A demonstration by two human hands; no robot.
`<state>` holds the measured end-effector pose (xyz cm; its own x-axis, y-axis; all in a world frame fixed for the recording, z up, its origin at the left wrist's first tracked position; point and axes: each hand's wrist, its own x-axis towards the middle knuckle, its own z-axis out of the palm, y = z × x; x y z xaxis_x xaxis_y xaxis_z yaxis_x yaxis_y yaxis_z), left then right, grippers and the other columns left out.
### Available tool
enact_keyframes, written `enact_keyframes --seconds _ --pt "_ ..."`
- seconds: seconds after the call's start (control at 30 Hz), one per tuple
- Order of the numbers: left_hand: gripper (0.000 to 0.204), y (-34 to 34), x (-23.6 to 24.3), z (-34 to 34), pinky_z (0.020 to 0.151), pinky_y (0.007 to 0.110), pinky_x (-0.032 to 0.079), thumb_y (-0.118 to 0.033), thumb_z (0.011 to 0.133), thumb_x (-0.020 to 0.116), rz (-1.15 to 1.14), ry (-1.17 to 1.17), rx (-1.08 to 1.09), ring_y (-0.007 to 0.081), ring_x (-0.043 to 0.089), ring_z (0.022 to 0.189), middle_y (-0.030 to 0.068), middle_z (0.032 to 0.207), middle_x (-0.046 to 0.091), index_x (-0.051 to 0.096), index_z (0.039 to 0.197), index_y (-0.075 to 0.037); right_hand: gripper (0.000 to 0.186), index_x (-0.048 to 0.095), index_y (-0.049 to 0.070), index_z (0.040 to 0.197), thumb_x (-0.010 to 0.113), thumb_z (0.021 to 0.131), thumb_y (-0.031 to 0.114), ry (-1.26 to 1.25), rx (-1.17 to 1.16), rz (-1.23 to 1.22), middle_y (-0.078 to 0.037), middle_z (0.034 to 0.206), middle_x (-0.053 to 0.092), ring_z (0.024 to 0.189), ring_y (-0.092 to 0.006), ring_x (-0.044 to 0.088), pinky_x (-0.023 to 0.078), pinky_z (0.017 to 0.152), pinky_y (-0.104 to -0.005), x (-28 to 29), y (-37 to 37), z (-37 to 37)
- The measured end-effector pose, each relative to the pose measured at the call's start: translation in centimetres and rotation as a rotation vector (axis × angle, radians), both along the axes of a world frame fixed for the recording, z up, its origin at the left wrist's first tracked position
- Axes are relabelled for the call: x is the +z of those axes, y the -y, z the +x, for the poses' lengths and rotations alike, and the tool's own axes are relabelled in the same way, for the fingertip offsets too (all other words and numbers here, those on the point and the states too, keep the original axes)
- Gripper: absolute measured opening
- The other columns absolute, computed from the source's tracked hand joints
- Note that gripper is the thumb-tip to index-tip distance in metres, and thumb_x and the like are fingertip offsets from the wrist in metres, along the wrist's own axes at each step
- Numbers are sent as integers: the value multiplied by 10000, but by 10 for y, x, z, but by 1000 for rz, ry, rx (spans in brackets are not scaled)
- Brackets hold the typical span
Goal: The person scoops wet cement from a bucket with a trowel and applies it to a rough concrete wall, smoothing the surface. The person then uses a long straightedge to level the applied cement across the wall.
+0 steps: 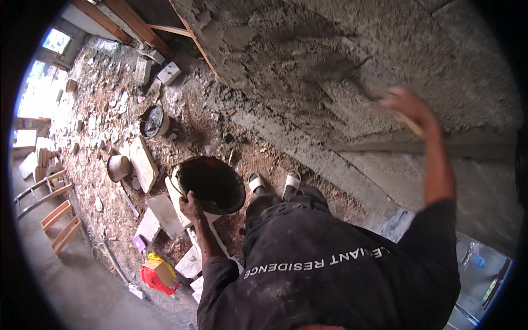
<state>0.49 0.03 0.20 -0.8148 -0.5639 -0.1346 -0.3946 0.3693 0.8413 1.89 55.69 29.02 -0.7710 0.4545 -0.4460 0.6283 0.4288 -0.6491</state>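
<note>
My right hand (407,107) grips a trowel (363,85) by its handle against the rough cement-coated wall (308,49), whose surface shows wet, uneven grey mortar. The hand and tool are slightly blurred. My left hand (192,206) holds a round black bucket (212,187) by its near rim or handle, below and left of the wall. The bucket's dark inside hides how full it is. Below me are my feet in pale sandals (292,179) on dirt beside a concrete ledge (275,124).
Rubble, pale slabs (143,162) and blocks (168,73) cover the dirt floor. A mortar bucket (155,120) and another container (118,168) stand there. Red and yellow bags (157,280) lie lower left, near wooden frames (60,220). Timber posts (137,27) stand upper left.
</note>
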Motion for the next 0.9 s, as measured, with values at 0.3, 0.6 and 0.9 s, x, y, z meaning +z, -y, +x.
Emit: enact_keyframes --seconds 0.3,0.6,0.9 --pt "325 -22 6 -30 489 275 311 -257 765 648 127 -141 -248 96 347 562 -21 584 406 479 642 -9 382 497 -1 1088 504 823 273 208 469 600 -134 855 594 713 -261 568 452 701 -380 -18 29 86" --pt "247 -150 134 -51 487 232 322 -144 769 635 231 -364 -481 55 379 542 -35 554 420 459 621 -54 188 575 58 913 478 796 169 -151 1001 910 -105 714 589 624 -288 602 486 513 -406 -183 122 11" --pt "115 -144 146 -71 526 177 306 -73 784 601 564 -420 -439 22 396 578 -67 644 489 533 693 -89 368 586 0 955 478 777 303 120 727 226 -228 918 609 837 -339 611 480 749 -390 -145 161 -18"
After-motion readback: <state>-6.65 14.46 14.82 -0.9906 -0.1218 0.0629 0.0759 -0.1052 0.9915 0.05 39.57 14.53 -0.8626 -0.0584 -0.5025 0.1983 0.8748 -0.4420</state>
